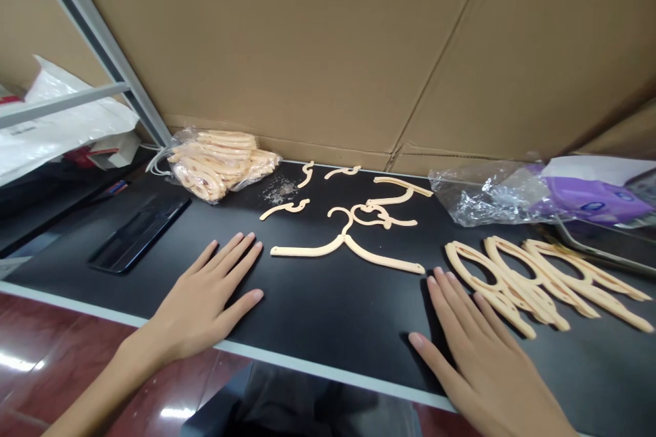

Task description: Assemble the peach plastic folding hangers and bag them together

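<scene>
My left hand (209, 297) lies flat on the dark table, fingers stretched out, holding nothing. On the right, my right hand (469, 341) also rests palm down with its fingers apart. Between and beyond them is a cream plastic clothes hanger (343, 240), its two arms spread and its hook pointing away from me. The right fingertips are close to its right arm end. Behind it lie loose hanger pieces (290, 207), (402, 191) and a curved hook part (372, 215). Several folded hangers (543, 280) are lined up right of my right hand.
A clear bag of hanger parts (220, 160) sits at the back left, near a dark phone-like slab (141, 232). Small crumbs (281, 190) are scattered beside the bag. Crumpled clear plastic and a purple package (594, 198) lie back right. A cardboard wall (307, 41) stands behind.
</scene>
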Demonstrator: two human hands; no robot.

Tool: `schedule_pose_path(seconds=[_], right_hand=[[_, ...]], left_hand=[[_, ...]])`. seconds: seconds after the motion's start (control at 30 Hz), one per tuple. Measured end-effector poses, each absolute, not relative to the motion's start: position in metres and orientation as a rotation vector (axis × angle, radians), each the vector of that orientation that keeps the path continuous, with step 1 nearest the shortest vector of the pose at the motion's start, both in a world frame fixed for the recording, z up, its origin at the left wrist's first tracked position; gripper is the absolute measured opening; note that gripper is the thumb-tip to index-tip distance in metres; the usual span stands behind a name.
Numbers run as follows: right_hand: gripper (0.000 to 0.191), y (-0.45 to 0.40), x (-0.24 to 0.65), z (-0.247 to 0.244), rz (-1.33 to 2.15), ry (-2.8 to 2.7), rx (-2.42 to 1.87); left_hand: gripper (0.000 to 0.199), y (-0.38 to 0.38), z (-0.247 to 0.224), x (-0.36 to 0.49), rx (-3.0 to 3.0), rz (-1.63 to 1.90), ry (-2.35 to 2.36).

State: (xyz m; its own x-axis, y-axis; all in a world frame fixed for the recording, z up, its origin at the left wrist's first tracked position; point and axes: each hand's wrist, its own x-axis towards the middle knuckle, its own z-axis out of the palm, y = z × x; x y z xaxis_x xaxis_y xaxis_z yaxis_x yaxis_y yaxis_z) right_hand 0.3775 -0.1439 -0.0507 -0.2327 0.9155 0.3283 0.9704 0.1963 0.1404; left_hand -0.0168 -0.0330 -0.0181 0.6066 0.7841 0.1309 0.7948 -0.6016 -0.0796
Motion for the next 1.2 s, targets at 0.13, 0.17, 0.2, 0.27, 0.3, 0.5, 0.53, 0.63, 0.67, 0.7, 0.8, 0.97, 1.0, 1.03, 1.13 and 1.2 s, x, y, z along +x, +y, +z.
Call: schedule_pose_path(seconds=[0.13,0.17,0.2,0.27,0.3,0.5,0.53,0.63,0.67,0.7,0.8,0.97,1.0,1.03,1.13,1.2], right_hand=[[0.085,-0.144,0.377,-0.052,-0.448,-2.279,-1.865],[0.085,-0.144,0.377,-0.053,-0.445,-2.276,-1.874],[0.086,-0.144,0.377,-0.053,-0.443,-2.275,-1.876],[0.087,-0.144,0.377,-0.053,-0.441,-2.276,-1.864],[0.087,-0.144,0.377,-0.053,-0.439,-2.277,-1.856],[0.088,-0.144,0.379,-0.056,-0.406,-2.262,-1.833],[0.087,-0.144,0.379,-0.057,-0.397,-2.256,-1.827],[0.082,-0.144,0.382,-0.054,-0.347,-2.224,-1.814],[0.075,-0.143,0.383,-0.049,-0.317,-2.204,-1.816],[0.067,-0.140,0.384,-0.043,-0.277,-2.178,-1.819],[0.044,-0.119,0.388,-0.017,-0.137,-2.048,-1.811],[0.039,-0.045,0.397,0.005,-0.252,-2.015,-1.706],[0.039,-0.030,0.399,0.002,-0.273,-2.064,-1.703],[0.038,-0.017,0.401,-0.003,-0.299,-2.076,-1.726],[0.036,0.008,0.406,-0.021,-0.272,-2.124,-1.743],[0.036,0.012,0.408,-0.030,-0.247,-2.120,-1.700]], left_hand=[[0.069,-0.033,-0.019,-0.017,-2.692,-0.129,-1.350],[0.070,-0.033,-0.020,-0.018,-2.693,-0.123,-1.356],[0.070,-0.034,-0.020,-0.018,-2.696,-0.116,-1.363],[0.070,-0.034,-0.019,-0.017,-2.706,-0.106,-1.381],[0.070,-0.034,-0.018,-0.017,-2.712,-0.102,-1.390],[0.069,-0.034,-0.016,-0.015,-2.732,-0.139,-1.422],[0.069,-0.034,-0.016,-0.015,-2.731,-0.142,-1.420],[0.069,-0.034,-0.016,-0.015,-2.732,-0.122,-1.409],[0.070,-0.034,-0.016,-0.016,-2.732,-0.117,-1.407],[0.070,-0.034,-0.017,-0.016,-2.732,-0.117,-1.407],[0.070,-0.033,-0.017,-0.016,-2.733,-0.128,-1.404],[0.069,-0.033,-0.017,-0.016,-2.729,-0.102,-1.418],[0.069,-0.033,-0.016,-0.016,-2.729,-0.091,-1.422],[0.069,-0.033,-0.016,-0.015,-2.729,-0.080,-1.427],[0.069,-0.033,-0.013,-0.014,-2.741,-0.075,-1.442],[0.070,-0.032,-0.013,-0.014,-2.753,-0.099,-1.454]])
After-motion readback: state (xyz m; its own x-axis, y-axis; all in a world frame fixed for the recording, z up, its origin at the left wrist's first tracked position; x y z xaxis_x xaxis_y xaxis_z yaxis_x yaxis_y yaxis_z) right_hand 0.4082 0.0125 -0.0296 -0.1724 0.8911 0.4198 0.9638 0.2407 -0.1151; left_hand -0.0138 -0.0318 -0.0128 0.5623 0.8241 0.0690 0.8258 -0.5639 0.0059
